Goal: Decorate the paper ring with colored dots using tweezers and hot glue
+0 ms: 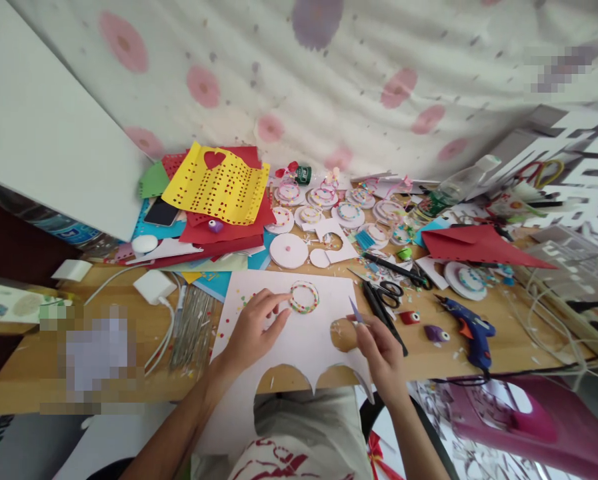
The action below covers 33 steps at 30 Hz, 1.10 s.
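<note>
On a white sheet (279, 347) with cut-out curves lies a small ring (304, 297) dotted in green, red and yellow. My left hand (256, 330) rests over the sheet, its index fingertip at the ring's left side and its thumb a little apart below. Between the fingers of my right hand (381, 347) is a slim, purple, pointed piece (354, 311); its exact kind is unclear. That hand is over the sheet's right edge, beside a round hole. Small coloured bits lie scattered on the sheet left of the ring.
Right of the sheet are black-handled scissors (391, 293) and a blue glue gun (473, 333). Several decorated white discs (323, 197) stand behind. Yellow punched paper (219, 183) tops a stack at the back left; thin metal sticks (193, 327) lie left, near a white cable (171, 327).
</note>
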Each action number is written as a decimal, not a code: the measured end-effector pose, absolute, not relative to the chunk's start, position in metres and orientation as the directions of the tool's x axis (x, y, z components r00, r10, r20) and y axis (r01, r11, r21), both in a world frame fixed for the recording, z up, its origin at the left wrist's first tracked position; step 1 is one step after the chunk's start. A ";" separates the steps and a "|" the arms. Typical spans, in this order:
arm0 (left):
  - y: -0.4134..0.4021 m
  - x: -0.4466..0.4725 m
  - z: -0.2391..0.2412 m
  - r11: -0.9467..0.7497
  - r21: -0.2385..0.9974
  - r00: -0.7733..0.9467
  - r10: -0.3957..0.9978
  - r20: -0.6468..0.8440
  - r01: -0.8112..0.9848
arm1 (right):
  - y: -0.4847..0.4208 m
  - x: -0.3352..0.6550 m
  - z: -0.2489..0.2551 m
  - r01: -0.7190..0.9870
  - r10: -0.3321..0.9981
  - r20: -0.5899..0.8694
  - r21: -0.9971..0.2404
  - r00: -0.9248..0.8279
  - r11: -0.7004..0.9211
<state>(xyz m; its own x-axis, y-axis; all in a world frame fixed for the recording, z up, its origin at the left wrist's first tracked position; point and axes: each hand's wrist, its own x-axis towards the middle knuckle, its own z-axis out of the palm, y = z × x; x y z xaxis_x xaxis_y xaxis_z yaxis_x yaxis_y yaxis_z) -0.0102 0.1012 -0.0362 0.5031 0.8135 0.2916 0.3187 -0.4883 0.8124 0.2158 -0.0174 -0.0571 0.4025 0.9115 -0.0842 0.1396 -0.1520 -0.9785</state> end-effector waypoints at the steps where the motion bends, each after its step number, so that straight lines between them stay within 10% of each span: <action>1: 0.100 -0.016 -0.036 -0.470 0.823 0.474 0.831 0.291 0.319 | -0.020 0.211 -0.052 0.198 0.907 -0.050 -0.970 0.418 -0.145; 15: 0.059 -0.106 -0.046 -0.069 0.936 -0.022 0.996 0.082 0.344 | 0.000 0.128 -0.047 0.834 0.937 0.342 -0.493 -0.077 0.248; 33: 0.050 -0.098 -0.050 -0.026 0.954 0.093 0.996 -0.001 0.299 | 0.041 0.094 -0.053 0.893 0.936 0.352 -0.415 -0.017 0.172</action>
<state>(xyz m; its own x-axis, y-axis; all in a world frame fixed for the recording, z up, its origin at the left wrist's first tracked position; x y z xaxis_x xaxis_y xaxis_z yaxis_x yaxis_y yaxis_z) -0.0984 0.0496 -0.0498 0.0925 0.9957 -0.0014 0.2994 -0.0265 0.9538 0.0940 0.0412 -0.0526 -0.0171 0.9359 0.3518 0.8932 0.1724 -0.4152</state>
